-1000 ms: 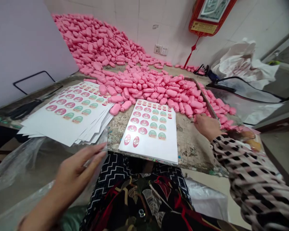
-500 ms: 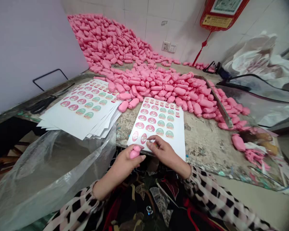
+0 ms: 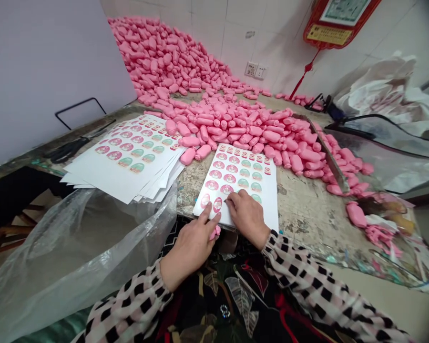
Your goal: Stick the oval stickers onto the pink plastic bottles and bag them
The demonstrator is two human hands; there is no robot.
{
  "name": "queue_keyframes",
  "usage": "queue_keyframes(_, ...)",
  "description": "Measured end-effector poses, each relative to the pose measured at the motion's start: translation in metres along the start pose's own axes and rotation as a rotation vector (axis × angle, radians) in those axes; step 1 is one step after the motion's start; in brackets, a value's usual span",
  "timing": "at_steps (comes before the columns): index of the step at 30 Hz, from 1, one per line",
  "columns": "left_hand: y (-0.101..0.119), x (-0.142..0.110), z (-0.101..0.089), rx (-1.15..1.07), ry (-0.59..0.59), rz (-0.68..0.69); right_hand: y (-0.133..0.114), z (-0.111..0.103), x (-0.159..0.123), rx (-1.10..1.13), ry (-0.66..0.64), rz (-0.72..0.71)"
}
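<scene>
My left hand point(image 3: 193, 240) is closed around a small pink bottle-shaped piece point(image 3: 215, 232), mostly hidden under the palm. Its index and middle fingers stretch onto the near edge of a white sticker sheet point(image 3: 238, 166). My right hand point(image 3: 246, 214) lies over the same sheet with thumb and fingers pinched together, beside a pink oval sticker point(image 3: 218, 205). Something small and dark shows at those fingertips, too small to name. Rows of pink and green stickers cover the sheet.
Pink bottle-shaped pieces point(image 3: 232, 119) heap across the worktable point(image 3: 296, 205) and up against the wall. A stack of sticker sheets point(image 3: 103, 176) lies left, above a clear plastic bag point(image 3: 128, 238). A flat bar point(image 3: 325, 157) borders the heap at right.
My left hand has turned palm down, covering most of the pink piece, and its fingers have reached onto the sheet. My right hand's fingers have drawn together beside the oval sticker.
</scene>
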State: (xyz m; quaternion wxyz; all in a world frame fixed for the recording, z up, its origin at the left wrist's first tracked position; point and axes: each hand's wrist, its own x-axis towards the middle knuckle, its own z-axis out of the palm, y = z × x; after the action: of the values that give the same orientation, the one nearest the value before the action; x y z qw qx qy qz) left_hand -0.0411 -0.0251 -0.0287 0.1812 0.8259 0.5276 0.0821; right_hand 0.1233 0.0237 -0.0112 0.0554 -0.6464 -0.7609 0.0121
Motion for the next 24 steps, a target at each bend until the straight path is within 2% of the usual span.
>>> queue_keyframes(8,-0.005,-0.002,0.013,-0.014,0.049,0.012,0.002,-0.002,-0.001,0.037,-0.024,-0.053)
queue_keyframes(13,-0.007,0.0,0.02,0.004,0.069,0.022,0.001,0.002,-0.004,0.096,-0.009,-0.031)
queue_keyframes(21,-0.007,0.003,0.028,0.072,0.117,0.022,-0.009,0.015,-0.008,0.348,-0.003,0.203)
queue_keyframes(24,-0.006,0.003,0.029,0.091,0.122,0.02,-0.012,0.014,-0.006,0.358,-0.013,0.227)
